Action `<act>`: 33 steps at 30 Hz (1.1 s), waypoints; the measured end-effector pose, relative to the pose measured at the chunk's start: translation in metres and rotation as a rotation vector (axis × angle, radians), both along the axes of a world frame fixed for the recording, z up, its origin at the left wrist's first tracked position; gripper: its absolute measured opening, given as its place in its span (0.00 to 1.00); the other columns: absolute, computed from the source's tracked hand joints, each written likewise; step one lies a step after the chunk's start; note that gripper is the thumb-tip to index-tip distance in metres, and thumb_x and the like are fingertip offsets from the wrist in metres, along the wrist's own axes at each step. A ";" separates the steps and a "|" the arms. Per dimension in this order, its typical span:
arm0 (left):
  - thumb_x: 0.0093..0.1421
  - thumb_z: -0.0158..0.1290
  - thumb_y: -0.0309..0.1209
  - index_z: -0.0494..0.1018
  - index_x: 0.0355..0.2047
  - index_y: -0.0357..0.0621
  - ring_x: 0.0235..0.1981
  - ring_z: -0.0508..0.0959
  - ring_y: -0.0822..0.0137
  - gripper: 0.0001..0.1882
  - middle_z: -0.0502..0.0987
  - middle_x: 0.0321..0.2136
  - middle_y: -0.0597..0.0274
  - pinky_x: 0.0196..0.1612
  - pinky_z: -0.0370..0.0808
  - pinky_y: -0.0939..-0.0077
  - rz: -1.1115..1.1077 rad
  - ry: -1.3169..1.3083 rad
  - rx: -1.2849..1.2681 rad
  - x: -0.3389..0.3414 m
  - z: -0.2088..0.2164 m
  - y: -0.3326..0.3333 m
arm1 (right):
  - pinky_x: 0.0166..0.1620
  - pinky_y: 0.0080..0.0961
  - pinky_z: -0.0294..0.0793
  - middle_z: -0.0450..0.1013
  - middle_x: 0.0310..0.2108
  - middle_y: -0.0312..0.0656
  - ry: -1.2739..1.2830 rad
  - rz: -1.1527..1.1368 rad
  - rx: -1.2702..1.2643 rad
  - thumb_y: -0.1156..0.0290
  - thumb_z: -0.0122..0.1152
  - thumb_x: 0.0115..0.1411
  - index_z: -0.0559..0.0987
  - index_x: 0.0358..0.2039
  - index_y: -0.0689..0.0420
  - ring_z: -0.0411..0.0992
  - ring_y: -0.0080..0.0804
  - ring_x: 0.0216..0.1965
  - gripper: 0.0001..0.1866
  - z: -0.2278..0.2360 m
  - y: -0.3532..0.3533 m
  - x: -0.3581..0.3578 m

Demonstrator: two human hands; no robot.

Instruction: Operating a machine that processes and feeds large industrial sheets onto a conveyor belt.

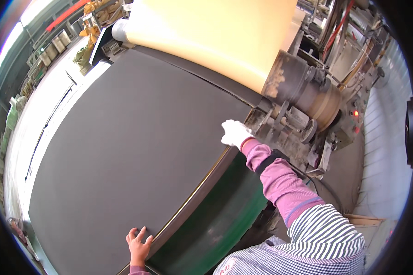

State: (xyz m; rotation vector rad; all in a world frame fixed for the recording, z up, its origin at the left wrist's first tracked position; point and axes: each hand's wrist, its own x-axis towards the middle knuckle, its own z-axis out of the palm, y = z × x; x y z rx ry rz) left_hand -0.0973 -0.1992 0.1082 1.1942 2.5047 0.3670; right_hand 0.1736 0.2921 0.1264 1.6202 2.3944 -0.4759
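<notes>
Workshop machinery (291, 117) borders a dark sheet (137, 137) stretching beyond the fingers. Left hand (139, 247), bare, has fingers spread at its edge; whether the gloved right hand (237, 134) grips, I cannot tell. Light touch, clear of the roller (305, 82) beyond, seems wisest.

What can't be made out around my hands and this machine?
In the head view:
Left hand: its sleeve is cut off by the lower edge.
Right hand: skin hidden by a white glove.
Yellow sheet: upper end cut off by the top edge.
Red light: nearby labels too small.
</notes>
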 end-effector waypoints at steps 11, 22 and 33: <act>0.60 0.53 0.43 0.70 0.57 0.43 0.59 0.64 0.45 0.27 0.66 0.59 0.45 0.61 0.64 0.57 -0.063 -0.232 0.185 0.049 -0.017 0.111 | 0.51 0.36 0.75 0.76 0.46 0.46 0.738 0.298 0.211 0.67 0.49 0.63 0.76 0.49 0.54 0.75 0.45 0.47 0.16 0.024 -0.089 -0.008; 0.62 0.50 0.43 0.76 0.17 0.50 0.26 0.79 0.56 0.19 0.77 0.20 0.58 0.30 0.75 0.59 0.363 0.772 -0.022 0.013 -0.030 -0.107 | 0.21 0.16 0.67 0.70 0.20 0.31 0.862 -0.009 -0.668 0.77 0.53 0.62 0.80 0.38 0.61 0.68 0.16 0.20 0.08 0.043 -0.231 0.043; 0.60 0.51 0.53 0.78 0.27 0.39 0.41 0.74 0.54 0.26 0.76 0.34 0.53 0.47 0.71 0.60 0.327 0.217 0.255 0.080 -0.043 -0.003 | 0.15 0.14 0.60 0.68 0.18 0.30 0.747 0.291 -0.695 0.75 0.52 0.62 0.78 0.38 0.58 0.65 0.14 0.14 0.07 0.047 -0.342 0.020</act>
